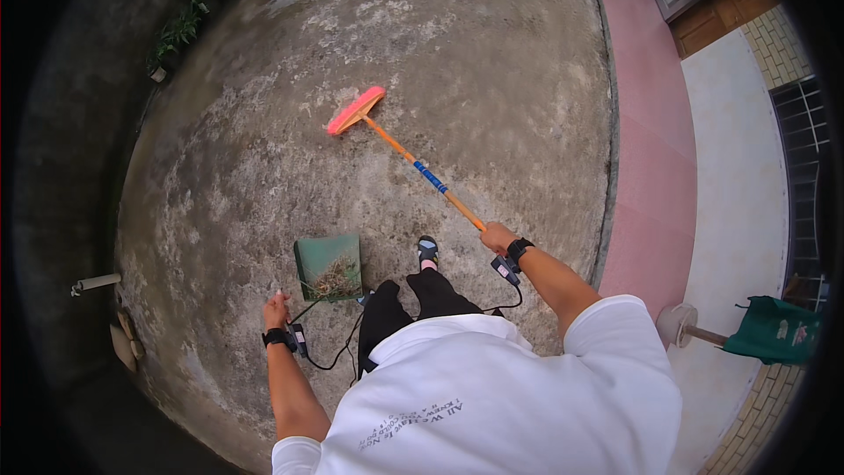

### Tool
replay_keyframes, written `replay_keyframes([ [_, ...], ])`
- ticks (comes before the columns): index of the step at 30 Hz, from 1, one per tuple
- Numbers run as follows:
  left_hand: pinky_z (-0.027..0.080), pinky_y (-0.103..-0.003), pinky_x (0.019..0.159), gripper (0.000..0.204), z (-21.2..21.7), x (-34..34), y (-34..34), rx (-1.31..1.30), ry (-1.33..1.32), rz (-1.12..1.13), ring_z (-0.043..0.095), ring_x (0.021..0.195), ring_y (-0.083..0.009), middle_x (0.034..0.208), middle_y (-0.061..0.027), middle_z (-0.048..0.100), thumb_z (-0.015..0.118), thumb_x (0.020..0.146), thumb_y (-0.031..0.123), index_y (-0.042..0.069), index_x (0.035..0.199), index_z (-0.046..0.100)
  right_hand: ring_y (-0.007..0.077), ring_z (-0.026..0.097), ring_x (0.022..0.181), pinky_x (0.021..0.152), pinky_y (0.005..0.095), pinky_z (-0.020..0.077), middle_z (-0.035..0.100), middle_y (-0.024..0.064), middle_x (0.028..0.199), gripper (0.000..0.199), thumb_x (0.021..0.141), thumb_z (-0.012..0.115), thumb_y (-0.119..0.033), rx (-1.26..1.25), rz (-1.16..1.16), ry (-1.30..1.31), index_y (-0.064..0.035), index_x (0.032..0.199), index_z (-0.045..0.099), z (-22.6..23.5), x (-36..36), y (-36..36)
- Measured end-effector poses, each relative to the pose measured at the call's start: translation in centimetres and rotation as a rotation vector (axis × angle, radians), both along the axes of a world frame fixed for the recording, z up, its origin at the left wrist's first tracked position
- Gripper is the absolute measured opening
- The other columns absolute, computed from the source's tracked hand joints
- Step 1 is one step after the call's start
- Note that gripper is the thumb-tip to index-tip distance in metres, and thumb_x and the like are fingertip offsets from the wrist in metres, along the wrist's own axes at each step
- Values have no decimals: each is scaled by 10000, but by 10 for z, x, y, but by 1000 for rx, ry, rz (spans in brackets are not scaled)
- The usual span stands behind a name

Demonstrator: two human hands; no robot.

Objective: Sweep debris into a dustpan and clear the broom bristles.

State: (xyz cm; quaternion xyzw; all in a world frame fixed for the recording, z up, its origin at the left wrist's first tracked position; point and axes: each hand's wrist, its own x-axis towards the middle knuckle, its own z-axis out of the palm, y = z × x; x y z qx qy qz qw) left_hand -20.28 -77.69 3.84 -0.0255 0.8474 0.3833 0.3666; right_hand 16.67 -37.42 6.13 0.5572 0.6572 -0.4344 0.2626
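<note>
My right hand (499, 237) is wrapped round the end of a long orange broom handle with a blue band. The broom (393, 142) stretches away to the far left, its pink-red bristle head (356, 111) at the ground. On my left, a green dustpan (327, 255) holds a heap of dry grass-like debris (338, 279). A thin dark handle runs from the pan to my left hand (276, 309), whose fingers are curled at its end; the grip itself is partly hidden. Both wrists wear black straps with small devices and cables.
Weathered concrete (264, 167) spreads around my feet. A raised pink step (649, 149) borders it on the right, where a green cloth (772, 331) hangs on a pole. Potted plants (178, 32) line the dark wall at left, and a pale pipe (95, 282) juts from it.
</note>
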Motion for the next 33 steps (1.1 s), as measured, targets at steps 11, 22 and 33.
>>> replay_keyframes([
  [11,302,-242,341,304,12,8,6,-50,-49,5,378,346,-111,449,-8,406,460,793,313,40,715,566,327,549,603,573,376,424,529,225,593,277,664,504,-225,148,-31,-194,41,693,573,110,288,-176],
  [22,301,-255,324,285,41,43,-20,24,-115,33,363,335,-120,430,-8,374,456,801,322,55,716,514,366,528,652,591,415,411,536,228,642,332,738,427,-256,317,37,206,51,728,551,-11,99,-87],
  [33,319,-242,345,311,54,40,-68,-39,-88,-80,397,370,-108,465,3,397,457,792,348,51,768,549,357,503,688,594,412,393,529,201,742,268,786,390,-184,199,-107,299,-54,1006,472,-19,175,-159],
])
